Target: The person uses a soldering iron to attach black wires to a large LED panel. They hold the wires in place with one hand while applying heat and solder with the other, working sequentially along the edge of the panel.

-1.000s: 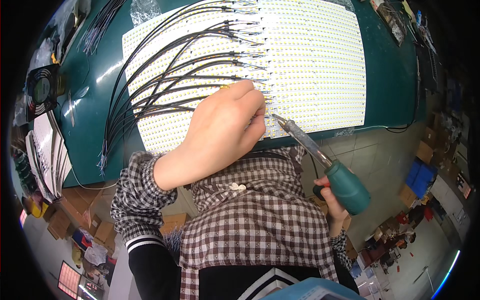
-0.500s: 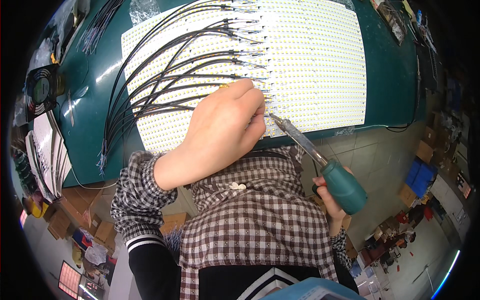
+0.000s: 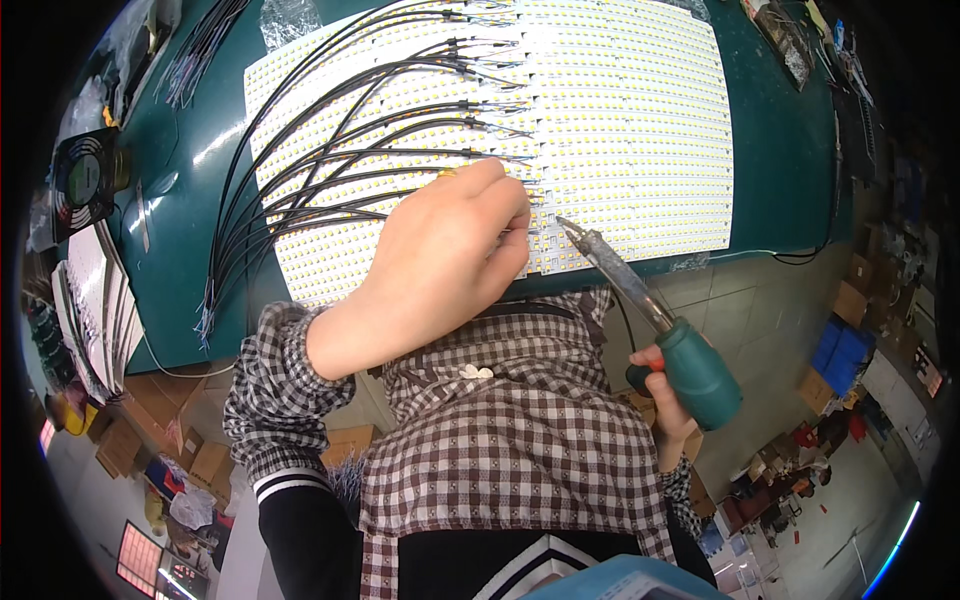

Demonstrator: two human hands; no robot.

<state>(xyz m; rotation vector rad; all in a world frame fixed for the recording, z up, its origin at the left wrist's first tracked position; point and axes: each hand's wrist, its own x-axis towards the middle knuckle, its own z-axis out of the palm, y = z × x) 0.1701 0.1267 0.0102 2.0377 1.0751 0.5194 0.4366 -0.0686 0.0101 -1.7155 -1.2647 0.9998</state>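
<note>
White LED boards (image 3: 630, 120) with rows of small yellow chips lie side by side on a green table. Black cables (image 3: 330, 130) fan across the left boards, their thin stripped wires ending near the middle seam. Over the lowest cables, my left hand (image 3: 440, 250) is closed in a pinch at the seam, on the end of a black cable; the fingertips are mostly hidden. In my right hand (image 3: 668, 400) is a soldering iron (image 3: 700, 375) with a green handle. Its tip hovers just right of my left fingers, over the board, apart from the wires.
At the left edge stand a black fan (image 3: 88, 180) and a stack of white boards (image 3: 95, 305). A bundle of loose cables (image 3: 200, 50) lies at the far left. Clutter lines the table's right side. Cardboard boxes (image 3: 205, 465) stand on the floor.
The soldering iron's tip has moved a little right and away from my left fingertips; my right hand shifted slightly with it. My left hand stays nearly in place.
</note>
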